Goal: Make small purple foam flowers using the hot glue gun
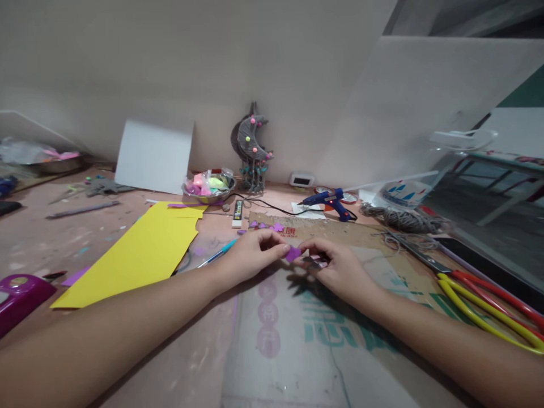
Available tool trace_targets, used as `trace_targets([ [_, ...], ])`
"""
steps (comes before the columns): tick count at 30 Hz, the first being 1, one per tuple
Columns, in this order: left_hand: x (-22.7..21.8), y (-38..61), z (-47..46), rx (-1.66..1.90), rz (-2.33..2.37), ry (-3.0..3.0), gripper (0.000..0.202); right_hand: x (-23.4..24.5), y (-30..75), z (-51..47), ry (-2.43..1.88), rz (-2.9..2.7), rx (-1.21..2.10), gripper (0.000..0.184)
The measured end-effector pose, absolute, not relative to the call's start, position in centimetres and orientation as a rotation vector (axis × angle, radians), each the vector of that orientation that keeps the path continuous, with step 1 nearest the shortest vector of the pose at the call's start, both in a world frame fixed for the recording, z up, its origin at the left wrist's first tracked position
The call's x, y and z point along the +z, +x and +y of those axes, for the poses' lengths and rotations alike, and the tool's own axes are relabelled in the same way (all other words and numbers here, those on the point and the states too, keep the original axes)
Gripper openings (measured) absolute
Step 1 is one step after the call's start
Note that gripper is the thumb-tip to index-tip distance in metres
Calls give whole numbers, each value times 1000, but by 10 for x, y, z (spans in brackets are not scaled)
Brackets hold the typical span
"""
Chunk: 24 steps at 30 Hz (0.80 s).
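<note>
A small purple paper piece (292, 253) hangs between my two hands above a clear sheet (289, 362) over printed cardboard. My left hand (254, 255) pinches its left side between thumb and fingers. At its right edge are the fingertips of my right hand (335, 263). Tucked in the right hand's curled fingers is a small dark tool (317, 260) with a pinkish part, its kind hidden by the fingers. Just beyond the left hand lie several purple paper flowers (278, 227). A blue pen (217, 253) rests beside the left wrist.
Yellow paper (131, 255) and a magenta tool (21, 300) lie left. Behind are a bowl of colourful packets (208, 186), a decorated grey moon (250, 139) and a blue glue gun (327, 199) with a cord. Right are grey yarn (403, 218) and large red-and-yellow-handled scissors (480, 300).
</note>
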<state>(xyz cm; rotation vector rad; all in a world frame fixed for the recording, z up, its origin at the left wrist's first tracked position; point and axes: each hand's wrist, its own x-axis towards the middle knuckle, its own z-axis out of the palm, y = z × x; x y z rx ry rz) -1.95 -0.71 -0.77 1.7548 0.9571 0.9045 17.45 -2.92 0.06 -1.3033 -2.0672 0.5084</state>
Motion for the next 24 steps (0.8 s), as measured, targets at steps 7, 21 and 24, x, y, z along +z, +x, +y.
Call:
trace_targets([
  [7, -8, -19, -10, 895, 929, 1820, 21, 4, 174, -31, -1284, -2117, 593, 17],
  [21, -13, -20, 0, 1004, 954, 1650, 26, 17, 188, -17, -1472, -1848, 308, 28],
  [24, -14, -20, 1, 1020, 976, 1673, 24, 16, 199, -1, -1501, -1953, 341, 30],
])
